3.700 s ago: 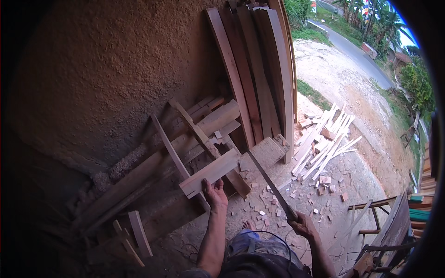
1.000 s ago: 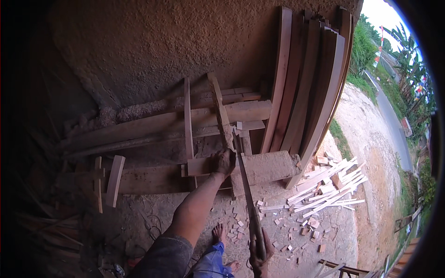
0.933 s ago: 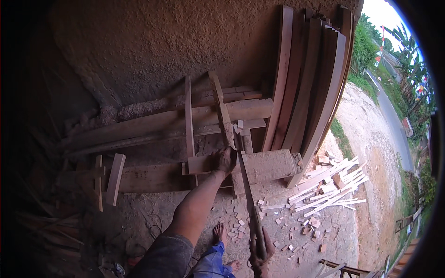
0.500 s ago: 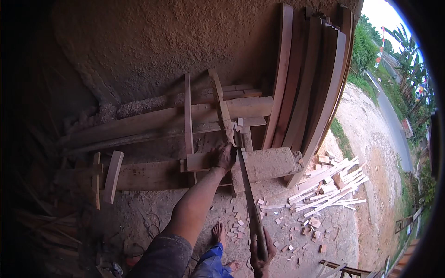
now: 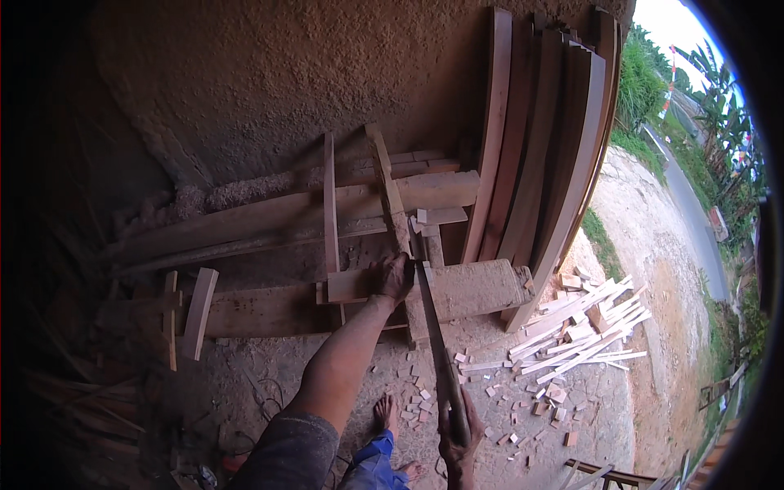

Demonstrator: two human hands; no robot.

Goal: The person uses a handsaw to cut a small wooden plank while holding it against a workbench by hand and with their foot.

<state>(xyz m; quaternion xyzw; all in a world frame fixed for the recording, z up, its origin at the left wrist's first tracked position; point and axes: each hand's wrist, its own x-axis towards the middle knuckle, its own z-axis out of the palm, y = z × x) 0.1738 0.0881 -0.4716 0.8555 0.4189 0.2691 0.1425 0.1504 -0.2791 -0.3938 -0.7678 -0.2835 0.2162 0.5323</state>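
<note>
My right hand (image 5: 462, 433) is wrapped around the handle of a handsaw (image 5: 436, 339). The long blade slants forward and a little left, its far part against the end of a short wooden board (image 5: 349, 286). That board lies over a thick timber beam (image 5: 469, 290). My left hand (image 5: 397, 278) is closed over the board's right end, just left of the blade. Its fingertips are partly hidden. Close by, a notched wooden batten (image 5: 387, 184) runs away from the left hand toward the wall.
Behind lies a second long beam (image 5: 310, 208). Tall planks (image 5: 531, 155) lean on the rough wall. Thin offcut strips (image 5: 580, 331) and small wood blocks (image 5: 555, 394) litter the floor to the right. My bare feet (image 5: 386, 411) stand below the bench.
My right hand has pushed slightly forward with the saw, sliding the blade along. My left hand stays in place on the board.
</note>
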